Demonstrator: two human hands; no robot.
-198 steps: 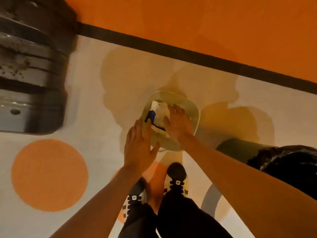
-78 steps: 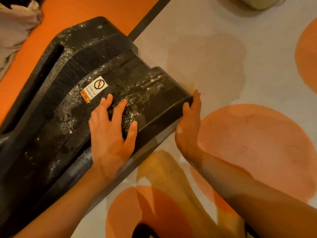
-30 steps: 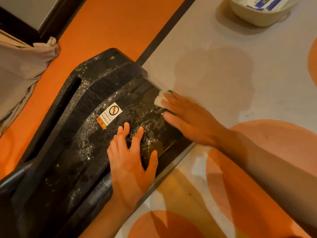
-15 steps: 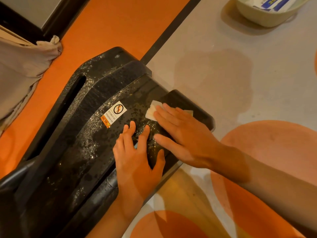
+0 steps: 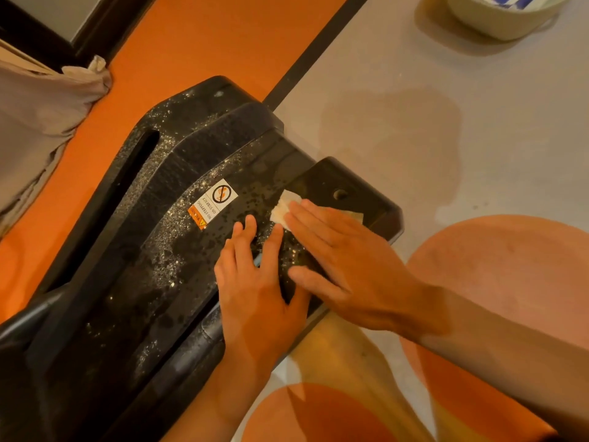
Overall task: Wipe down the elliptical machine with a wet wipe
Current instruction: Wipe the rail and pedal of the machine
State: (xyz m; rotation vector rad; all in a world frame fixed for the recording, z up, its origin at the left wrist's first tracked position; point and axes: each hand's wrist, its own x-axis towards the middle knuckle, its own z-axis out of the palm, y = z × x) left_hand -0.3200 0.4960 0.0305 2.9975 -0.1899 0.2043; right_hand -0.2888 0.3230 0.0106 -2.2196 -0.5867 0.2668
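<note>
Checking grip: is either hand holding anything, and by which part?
Nothing gripped. Right hand presses the wipe flat on the machine; left hand rests on the machine too.

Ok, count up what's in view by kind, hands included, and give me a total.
Hands: 2 (left hand, right hand)
Wet wipe: 1
Elliptical machine: 1
Warning sticker: 1
Tub: 1
Cloth: 1
Total: 7
</note>
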